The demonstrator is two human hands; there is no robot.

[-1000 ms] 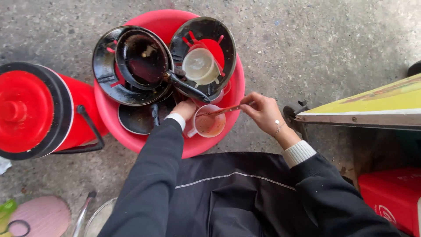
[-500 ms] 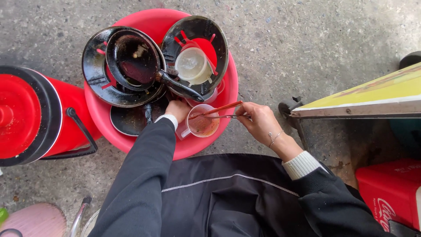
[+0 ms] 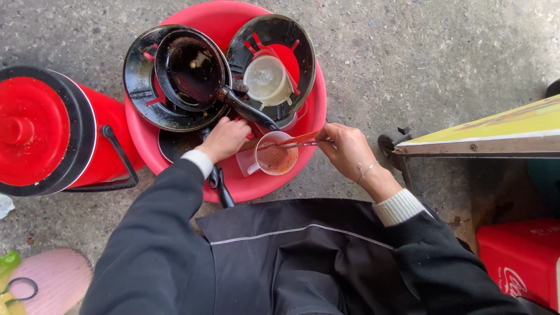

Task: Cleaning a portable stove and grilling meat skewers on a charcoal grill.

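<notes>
Steadying the clear plastic cup (image 3: 274, 156) with my left hand (image 3: 224, 139) (grip wrapped on it) above the round red plastic basin (image 3: 256, 186), my right hand (image 3: 348, 149) pinches reddish chopsticks (image 3: 291, 141) across its rim.

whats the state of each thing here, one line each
left hand: gripping the cup by its side
right hand: holding chopsticks, tips in the cup
cup: upright, smeared with orange residue
chopsticks: lying across the cup rim
frying pan: dirty, stacked on a black plate
pale cup: tipped on its side in a bowl
red basin: full of dirty dishes
red jug: lid shut
</notes>
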